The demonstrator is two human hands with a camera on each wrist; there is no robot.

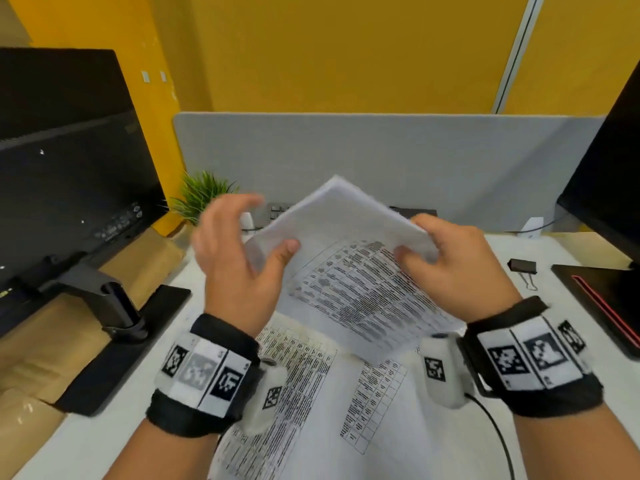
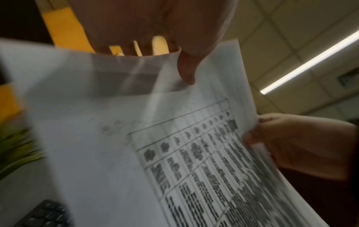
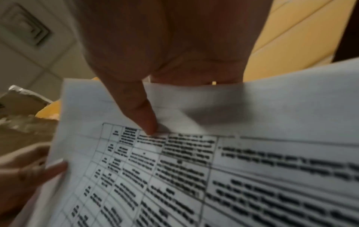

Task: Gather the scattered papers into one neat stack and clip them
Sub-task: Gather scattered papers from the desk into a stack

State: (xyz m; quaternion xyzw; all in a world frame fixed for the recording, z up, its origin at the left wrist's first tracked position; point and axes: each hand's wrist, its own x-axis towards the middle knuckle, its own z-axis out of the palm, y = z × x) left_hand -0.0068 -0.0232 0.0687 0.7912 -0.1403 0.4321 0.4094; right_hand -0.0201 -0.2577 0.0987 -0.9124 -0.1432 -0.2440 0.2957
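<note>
Above the white desk [image 1: 571,393], between my two hands, I hold a sheaf of papers [image 1: 349,258] tilted up, its far corner raised toward the grey partition [image 1: 381,150]. My right hand [image 1: 460,268] grips the right edge of the sheaf: the thumb lies on the printed face and the fingers curl behind it. My left hand [image 1: 235,258] is at the left edge; the thumb presses the top sheet while the fingers stand apart and loosely bent behind the paper, blurred, so I cannot tell whether they touch the back. The left wrist view shows the thumb [image 2: 186,67] on the sheet's upper margin.

Two more printed sheets [image 1: 311,386] lie flat on the desk under my wrists, overlapping each other. All sheets carry ruled tables of dark text; the writing is too blurred to read.

A black binder clip [image 1: 523,267] rests on the desk to the right of my right hand, apart from the papers. A monitor [image 1: 65,168] stands at the left, a potted plant [image 1: 201,195] behind my left hand, and a keyboard [image 2: 44,215] beyond the sheaf.
</note>
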